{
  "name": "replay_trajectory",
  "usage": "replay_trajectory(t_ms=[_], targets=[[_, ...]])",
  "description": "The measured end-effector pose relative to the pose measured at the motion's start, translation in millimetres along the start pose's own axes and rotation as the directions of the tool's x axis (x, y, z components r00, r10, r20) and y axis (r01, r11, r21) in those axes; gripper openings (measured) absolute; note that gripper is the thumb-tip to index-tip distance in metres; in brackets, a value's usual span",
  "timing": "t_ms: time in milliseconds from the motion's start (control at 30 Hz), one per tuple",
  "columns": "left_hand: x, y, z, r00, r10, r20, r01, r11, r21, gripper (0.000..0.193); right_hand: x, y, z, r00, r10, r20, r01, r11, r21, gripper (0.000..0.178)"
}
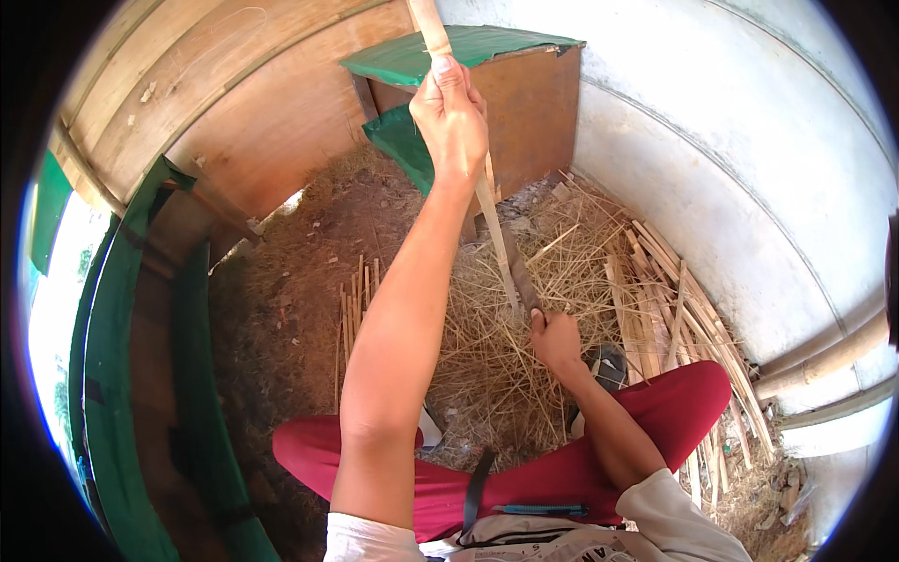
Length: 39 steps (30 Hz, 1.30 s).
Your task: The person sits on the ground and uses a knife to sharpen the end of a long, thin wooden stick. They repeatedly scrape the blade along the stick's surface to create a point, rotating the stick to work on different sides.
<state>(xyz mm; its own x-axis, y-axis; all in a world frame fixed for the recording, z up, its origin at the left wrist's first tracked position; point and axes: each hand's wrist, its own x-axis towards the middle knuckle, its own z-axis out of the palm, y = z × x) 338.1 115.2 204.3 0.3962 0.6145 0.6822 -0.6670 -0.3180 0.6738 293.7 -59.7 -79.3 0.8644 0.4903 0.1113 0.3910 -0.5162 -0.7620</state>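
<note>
1. The left hand (452,117) is raised high in front of the person and its fingers are closed around a long bamboo strip (487,192), near the upper end of the strip. This strip runs from the top edge of the view down to the right hand.
2. The right hand (555,339) is low, just above the red trousers (674,407), and its fingers are closed on the handle of a knife (521,272). The dark blade lies along the lower part of the strip, touching it.
3. To do this step well, I judge that the left hand should hold the strip steady and straight, so that the blade follows the grain and does not wander to one side.
4. The blade points away from the body, and it seems safer to keep it so, with the upper hand well apart from the edge.
5. Short, even pushes are probably better than one strong push, because a thin strip can crack.
6. Thin shavings (487,375) cover the ground between the legs, and a bundle of finished slats (684,318) lies to the right by the white wall (749,178).
7. A wooden box with a green cover (468,47) stands behind.
</note>
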Motion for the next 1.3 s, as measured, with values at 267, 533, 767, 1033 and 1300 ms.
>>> replay_trajectory(t_ms=[267, 533, 767, 1033, 1300], targets=[[-0.2, -4.4, 8.3, 1.0, 0.012, 0.025, -0.014, 0.998, 0.063, 0.048, -6.2, -30.9, -22.0, 0.971, -0.195, -0.14, 0.173, 0.972, -0.157, 0.038], [3.5, -5.4, 6.4, 1.0, -0.016, 0.02, 0.016, 1.0, 0.007, 0.049, -8.2, 71.7, 45.9, 0.904, 0.306, 0.3, -0.292, 0.952, -0.092, 0.045], [7.6, -11.3, -5.5, 0.999, 0.038, 0.023, -0.04, 0.995, 0.088, 0.049, -11.5, 8.7, 3.4, 0.998, -0.028, 0.049, 0.034, 0.992, -0.123, 0.04], [9.7, -4.9, 2.8, 1.0, 0.022, 0.021, -0.024, 0.996, 0.082, 0.05, -27.5, 147.8, 83.6, 0.93, 0.126, 0.346, 0.022, 0.919, -0.393, 0.042], [8.9, -2.5, 1.2, 0.992, -0.122, -0.035, 0.123, 0.992, 0.02, 0.051, -10.6, 90.4, 28.6, 0.854, 0.431, 0.292, -0.397, 0.902, -0.169, 0.04]])
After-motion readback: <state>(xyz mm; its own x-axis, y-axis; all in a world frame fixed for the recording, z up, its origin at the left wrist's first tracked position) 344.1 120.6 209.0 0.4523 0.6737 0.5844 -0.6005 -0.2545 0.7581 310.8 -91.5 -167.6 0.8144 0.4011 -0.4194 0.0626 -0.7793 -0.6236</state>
